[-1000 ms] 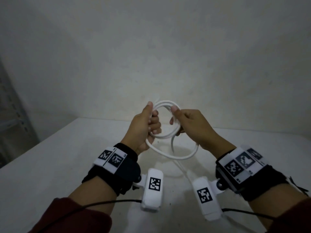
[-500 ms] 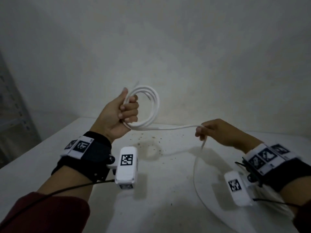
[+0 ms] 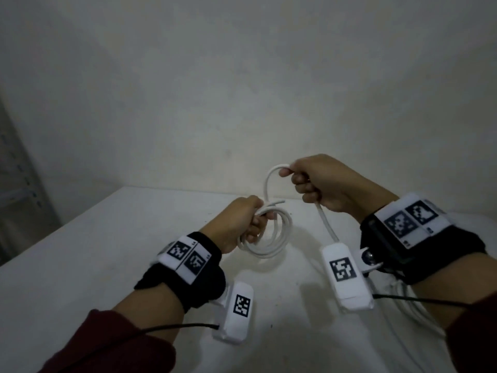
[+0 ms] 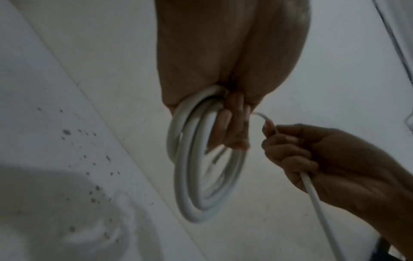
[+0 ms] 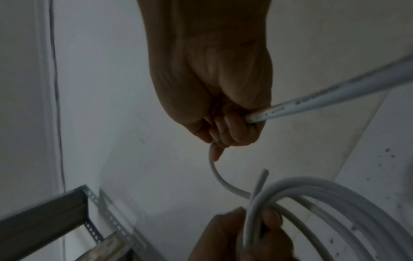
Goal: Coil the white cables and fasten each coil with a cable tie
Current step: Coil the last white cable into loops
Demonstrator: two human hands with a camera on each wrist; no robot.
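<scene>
Your left hand point(image 3: 236, 224) grips the coiled white cable point(image 3: 271, 238) at centre frame above the bench point(image 3: 80, 265), its fingers curled round the loops and hiding their tops. Your right hand point(image 3: 320, 184), higher and to the right, is closed round the free run, which drops behind the wrist camera point(image 3: 345, 275) toward the lower right, its far end cut off.

Above the flat white table point(image 3: 80, 265), my left hand point(image 3: 236, 224) grips a bundle of round loops of smooth white cable point(image 3: 271, 238), fingers curled round them, one cut end poking out past my knuckles. My right hand point(image 3: 320, 181), higher above the table and to the right of the loops, is closed round the same cable, which arcs from my fist down to the loops and also trails toward the table's near right side.
</scene>
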